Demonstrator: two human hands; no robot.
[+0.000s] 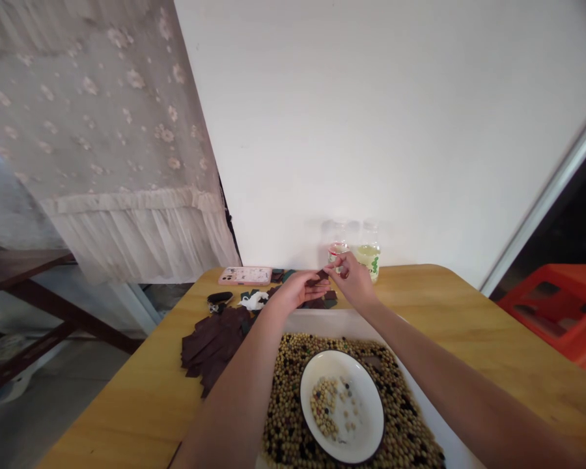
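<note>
My left hand [297,291] and my right hand [354,281] meet above the far end of a wooden table [469,319], pinching a small dark brown piece of sheet material [318,279] between them. Below my forearms lies a white tray [317,319] covered in mixed beans [286,417], mostly pale soybeans with some dark ones. A white bowl [342,354] with a dark rim sits on the beans and holds a small heap of pale beans. Left of my hands lies a pile of similar dark brown pieces [212,345].
A phone in a pink case [245,275], a black oval object [219,298] and crumpled white material [254,300] lie at the far left. Two glass bottles [368,257] stand behind my right hand. A white wall rises behind the table, and an orange plastic stool [551,312] stands to the right.
</note>
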